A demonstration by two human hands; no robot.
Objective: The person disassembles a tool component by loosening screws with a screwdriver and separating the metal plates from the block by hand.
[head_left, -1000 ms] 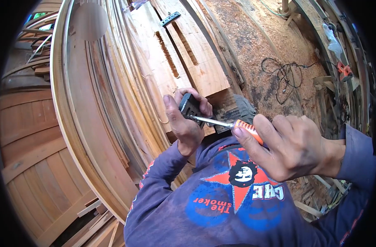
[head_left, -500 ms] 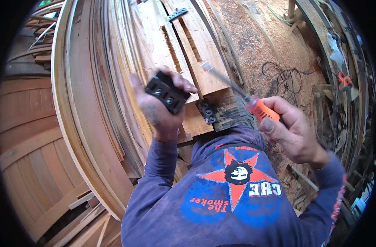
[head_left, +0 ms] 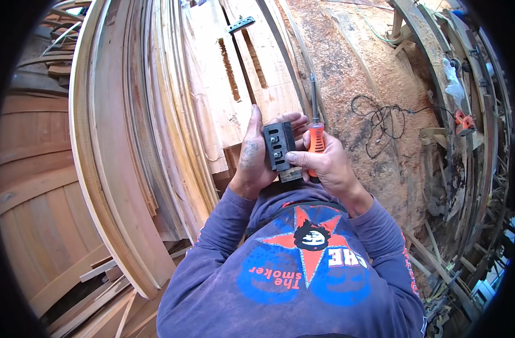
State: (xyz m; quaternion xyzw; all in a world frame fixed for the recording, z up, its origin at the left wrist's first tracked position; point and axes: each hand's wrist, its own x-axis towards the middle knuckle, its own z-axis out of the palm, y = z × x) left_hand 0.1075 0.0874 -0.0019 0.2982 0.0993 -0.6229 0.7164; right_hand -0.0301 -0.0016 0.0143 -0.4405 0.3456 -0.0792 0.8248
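My left hand [head_left: 252,160] cradles a black slotted block [head_left: 279,147], with two screws showing in its slots. The block lies against the palm and its fingers reach behind it. An orange-handled screwdriver [head_left: 316,141] is gripped in my right hand [head_left: 335,166], its shaft pointing away from me. My right thumb rests on the block's right edge. Both hands are close together just above my lap, in front of the near end of the pale boards [head_left: 206,73].
Two long slots are cut in the boards, and a small perforated metal piece [head_left: 241,24] lies across them. Long planks [head_left: 119,112] line the left. Sawdust covers the ground at right, where a black cord [head_left: 375,121] lies coiled near an orange tool [head_left: 464,120].
My right hand has come left, turning the screwdriver more upright, and its thumb now touches the block. My left hand has shifted right with the block, which is now more upright.
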